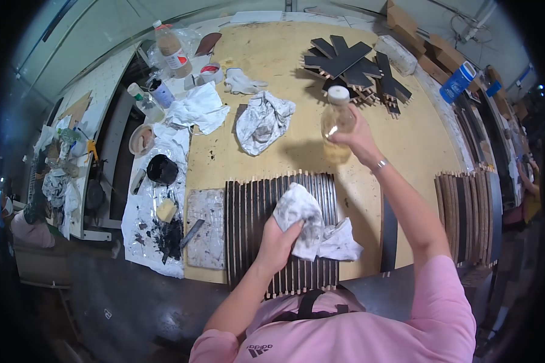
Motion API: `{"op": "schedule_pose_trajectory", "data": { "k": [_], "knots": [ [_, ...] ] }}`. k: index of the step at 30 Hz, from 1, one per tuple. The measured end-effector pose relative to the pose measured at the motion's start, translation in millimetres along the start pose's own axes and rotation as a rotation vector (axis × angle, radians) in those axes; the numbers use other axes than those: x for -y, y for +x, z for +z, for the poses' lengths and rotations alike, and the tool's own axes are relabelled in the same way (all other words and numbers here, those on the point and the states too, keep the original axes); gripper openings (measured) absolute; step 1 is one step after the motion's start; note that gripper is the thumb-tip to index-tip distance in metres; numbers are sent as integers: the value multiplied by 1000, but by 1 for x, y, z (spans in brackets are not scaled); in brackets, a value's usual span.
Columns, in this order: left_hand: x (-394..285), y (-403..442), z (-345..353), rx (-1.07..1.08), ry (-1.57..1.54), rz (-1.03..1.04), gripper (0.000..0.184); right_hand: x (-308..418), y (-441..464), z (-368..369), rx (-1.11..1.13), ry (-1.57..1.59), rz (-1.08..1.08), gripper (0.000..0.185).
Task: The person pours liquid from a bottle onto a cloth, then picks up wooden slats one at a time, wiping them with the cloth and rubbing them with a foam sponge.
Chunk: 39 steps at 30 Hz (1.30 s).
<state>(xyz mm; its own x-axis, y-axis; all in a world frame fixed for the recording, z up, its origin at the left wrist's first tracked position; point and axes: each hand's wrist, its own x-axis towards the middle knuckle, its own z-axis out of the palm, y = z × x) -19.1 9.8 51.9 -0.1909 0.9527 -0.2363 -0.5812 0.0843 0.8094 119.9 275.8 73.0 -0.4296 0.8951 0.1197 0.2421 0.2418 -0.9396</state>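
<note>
My right hand (362,142) is wrapped round a clear plastic bottle (330,121) with a white cap, held upright over the table; some pale yellowish liquid or the table's colour shows through it. In my left hand (275,245) is a stained white rag (299,212), gripped by thumb and fingers above a row of dark slats (248,233). The slats stand side by side on edge, with light wooden pegs at their ends. Part of the cloth (340,242) drapes over the row's right side. Another crumpled, stained rag (263,124) lies farther back.
Black strips with pegs (345,60) are piled at the back right. At the left stand a black pot (162,169), a yellow sponge (166,210) and a large bottle (172,51). More boards (466,218) are stacked at the right edge, near a blue container (458,81).
</note>
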Motion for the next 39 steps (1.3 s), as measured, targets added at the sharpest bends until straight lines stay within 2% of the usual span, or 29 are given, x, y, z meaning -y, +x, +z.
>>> {"op": "schedule_pose_trajectory", "data": {
  "k": [2,6,9,13,14,16,17,20,25,39],
  "knots": [
    [10,14,2,-50,5,23,40,22,-35,-21,138,-89,-14,78],
    [28,36,7,-137,401,160,37,53,-113,-44,272,-408,0,72],
    [33,33,18,-48,409,209,44,75,-148,-51,370,-774,84,68],
    [35,10,38,83,107,72,55,61,-174,-62,325,-917,21,57],
    [30,6,46,114,-2,69,46,60,-178,-62,313,-947,8,57],
    [32,8,46,114,-182,-72,38,59,-186,-63,288,-1009,-15,56],
    [34,9,45,114,-272,-144,35,59,-190,-63,278,-1006,-28,51],
    [44,10,46,106,-344,-183,30,63,-197,-63,245,-1029,-64,40],
    [47,5,50,94,-379,-204,31,75,-198,-68,213,-1200,-75,40],
    [49,0,46,137,-404,-305,33,87,-201,-70,157,-1177,-72,41]
  ]
}}
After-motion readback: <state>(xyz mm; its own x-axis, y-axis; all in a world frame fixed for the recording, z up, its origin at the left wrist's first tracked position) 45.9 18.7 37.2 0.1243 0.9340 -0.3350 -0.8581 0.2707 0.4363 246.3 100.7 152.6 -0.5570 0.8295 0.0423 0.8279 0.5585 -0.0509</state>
